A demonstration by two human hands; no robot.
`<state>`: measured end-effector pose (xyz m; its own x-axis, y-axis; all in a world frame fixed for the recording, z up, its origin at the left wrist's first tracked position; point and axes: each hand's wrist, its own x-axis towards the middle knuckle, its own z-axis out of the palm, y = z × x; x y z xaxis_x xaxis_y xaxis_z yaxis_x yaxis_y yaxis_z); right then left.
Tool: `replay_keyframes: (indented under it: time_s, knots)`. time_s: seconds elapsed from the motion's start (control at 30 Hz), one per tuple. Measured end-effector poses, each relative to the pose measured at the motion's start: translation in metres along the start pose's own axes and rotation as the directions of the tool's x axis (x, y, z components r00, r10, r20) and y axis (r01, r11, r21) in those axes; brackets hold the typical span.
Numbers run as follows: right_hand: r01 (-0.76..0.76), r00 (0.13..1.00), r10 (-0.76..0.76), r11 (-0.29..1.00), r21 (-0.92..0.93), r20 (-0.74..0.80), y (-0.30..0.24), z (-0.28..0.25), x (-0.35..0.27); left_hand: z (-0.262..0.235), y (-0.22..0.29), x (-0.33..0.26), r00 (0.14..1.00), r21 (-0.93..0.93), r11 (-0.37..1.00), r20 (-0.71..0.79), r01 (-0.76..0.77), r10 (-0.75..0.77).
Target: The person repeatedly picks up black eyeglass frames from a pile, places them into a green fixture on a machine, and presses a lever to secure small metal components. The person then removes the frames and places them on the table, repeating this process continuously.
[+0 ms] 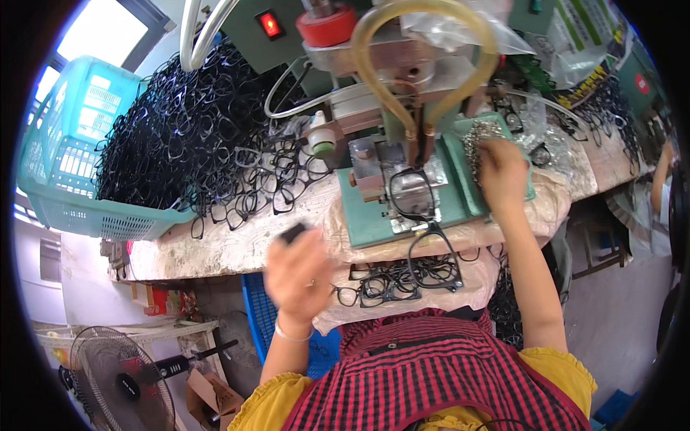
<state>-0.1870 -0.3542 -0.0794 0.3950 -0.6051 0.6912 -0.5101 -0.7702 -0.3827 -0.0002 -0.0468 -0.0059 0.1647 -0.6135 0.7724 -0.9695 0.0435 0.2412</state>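
Note:
A black eyeglass frame [410,216] sits in the machine's metal fixture [443,172], one rim beneath the press head and the other hanging over the green base's front edge. My right hand [504,177] reaches into the green tray [467,188], its fingers pinched at a heap of small silvery metal parts [480,136]; its fingertips are partly hidden. Left of the fixture, my left hand [299,274] is raised above the table's front edge, touching neither the frame nor the machine. It is smeared by motion; a small black piece [293,232] shows at its fingertips, held or worn, I cannot tell.
Black eyeglass frames [194,122] heap up at the left beside a turquoise basket [54,169]. More frames [388,281] lie on the cloth before me. A yellowish hose [363,65] loops over the press. A fan [122,381] stands lower left. Another person's arm [663,172] shows far right.

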Motion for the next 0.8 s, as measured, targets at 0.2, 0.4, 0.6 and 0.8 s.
replay_keyframes:
  time_s: [0.2,0.4,0.6,0.8]
  knots:
    - [-0.468,0.728,0.673,0.352,0.811,0.128,0.037,0.001,-0.026,-0.033,-0.081,-0.023,0.889,0.218,0.863,-0.15,0.456,-0.432]
    - [-0.415,0.846,0.506,0.43,0.802,0.166,-0.012,0.023,0.012,0.046,-0.13,0.016,0.931,0.264,0.927,0.177,0.266,-0.318]
    - [-0.411,0.9,0.427,0.758,0.507,0.091,-0.013,-0.011,-0.007,0.104,-0.18,-0.013,0.885,0.59,0.769,0.186,0.248,-0.427]
    - [-0.501,0.86,0.5,0.787,0.361,0.103,0.017,-0.077,-0.058,0.03,-0.174,-0.054,0.914,0.428,0.869,0.195,0.247,-0.356]
